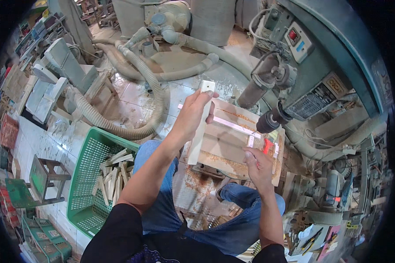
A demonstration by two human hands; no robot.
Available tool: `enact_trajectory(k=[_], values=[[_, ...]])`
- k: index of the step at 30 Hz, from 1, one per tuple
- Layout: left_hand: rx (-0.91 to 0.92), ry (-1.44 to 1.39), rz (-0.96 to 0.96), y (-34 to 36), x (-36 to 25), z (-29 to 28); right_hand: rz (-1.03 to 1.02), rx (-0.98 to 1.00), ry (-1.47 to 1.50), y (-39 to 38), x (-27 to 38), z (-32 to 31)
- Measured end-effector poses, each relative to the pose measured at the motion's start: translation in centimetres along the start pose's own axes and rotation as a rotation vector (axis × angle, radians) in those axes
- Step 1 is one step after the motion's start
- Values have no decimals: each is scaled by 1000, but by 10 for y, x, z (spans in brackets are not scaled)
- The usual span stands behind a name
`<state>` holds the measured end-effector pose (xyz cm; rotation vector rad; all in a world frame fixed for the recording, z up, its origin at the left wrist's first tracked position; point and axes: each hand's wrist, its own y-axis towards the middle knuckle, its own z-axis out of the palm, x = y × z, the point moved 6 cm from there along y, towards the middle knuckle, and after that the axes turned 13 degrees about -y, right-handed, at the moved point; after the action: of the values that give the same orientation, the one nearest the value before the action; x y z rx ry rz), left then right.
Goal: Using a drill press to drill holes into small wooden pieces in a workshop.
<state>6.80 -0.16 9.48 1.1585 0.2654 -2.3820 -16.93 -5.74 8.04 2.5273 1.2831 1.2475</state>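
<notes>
My left hand (192,115) grips a pale bar (198,141); my right hand (258,168) is curled, contents unclear, and might strike the drill chuck (267,122) if raised.

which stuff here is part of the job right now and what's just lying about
Part of the job, it seems:
left hand, holding a strip
right hand, at the board
drill
sticks in the basket

Probably just lying about:
stool
hose
pliers
</notes>
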Motion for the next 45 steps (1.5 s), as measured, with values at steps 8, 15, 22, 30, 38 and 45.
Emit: enact_trajectory(k=[8,15,22,30,38,45], values=[[-106,39,113,-1,-17,-10,83,-397,-48,2,-27,-49],[-116,206,276,1,-35,-12,336,-746,360,-5,-70,-91],[-218,207,313,-2,-45,-33,346,-733,298,3,-87,-77],[-435,570,596,-49,-122,-127,471,-746,361,1,-118,-91],[-701,909,191,-217,-80,-321,508,-739,656,-4,-156,-102],[-855,1083,-108,-356,41,-409,546,-692,696,5,-147,-76]])
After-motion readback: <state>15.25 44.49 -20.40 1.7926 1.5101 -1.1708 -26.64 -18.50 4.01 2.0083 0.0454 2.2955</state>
